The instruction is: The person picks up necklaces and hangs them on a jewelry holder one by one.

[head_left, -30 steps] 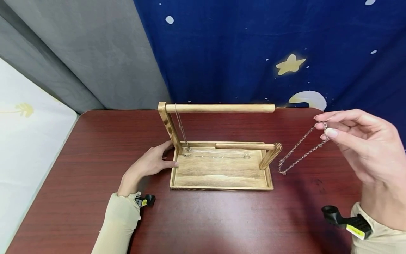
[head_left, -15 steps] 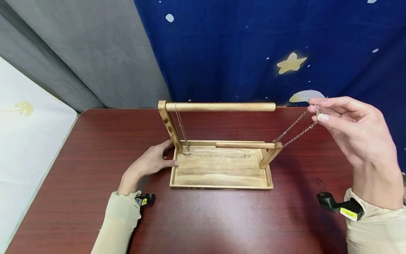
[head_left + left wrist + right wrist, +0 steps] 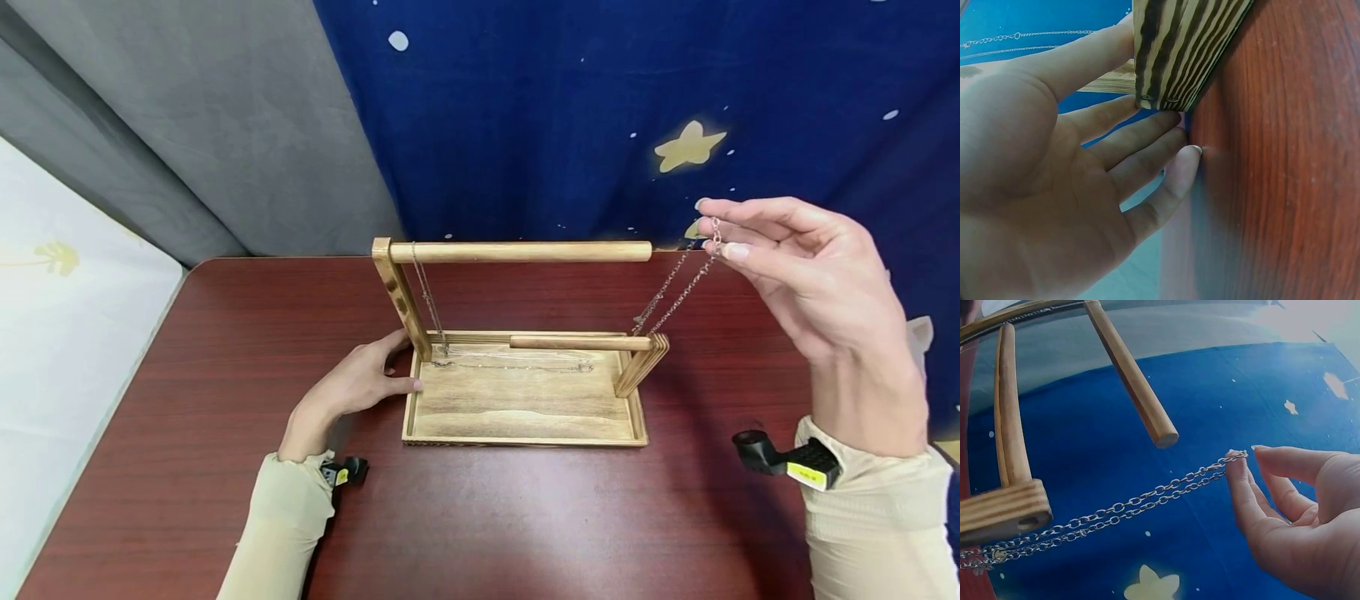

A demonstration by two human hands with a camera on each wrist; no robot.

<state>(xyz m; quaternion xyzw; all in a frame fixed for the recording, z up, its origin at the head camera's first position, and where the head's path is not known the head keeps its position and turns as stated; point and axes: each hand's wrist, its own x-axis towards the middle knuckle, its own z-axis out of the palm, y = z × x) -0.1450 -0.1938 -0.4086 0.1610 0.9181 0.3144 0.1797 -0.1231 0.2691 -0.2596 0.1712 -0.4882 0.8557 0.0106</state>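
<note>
My right hand [image 3: 821,287] pinches a silver chain necklace [image 3: 1116,508] between thumb and fingers, right of the wooden jewelry stand [image 3: 517,425]. The doubled chain slants down and left, its lower end hidden behind the post of the lower rod [image 3: 577,342]. Higher up, the upper rod [image 3: 525,252] has a free right end, apart from the hand. My left hand [image 3: 352,387] holds the stand's left end, thumb over the tray rim and fingers behind the upright [image 3: 1179,50]. Another thin necklace [image 3: 427,292] hangs at the upper rod's left end.
Thin chains [image 3: 517,368] stretch across the tray floor, below the lower rod. A dark red wood table [image 3: 525,525] carries the stand. Behind it hang a blue star-patterned curtain [image 3: 525,125] and a grey curtain [image 3: 225,108]. Both wrists wear a black camera mount [image 3: 787,458].
My right hand has moved left and up with the necklace, from beside the stand to near the upper rod's free end. My left hand and the stand stay put.
</note>
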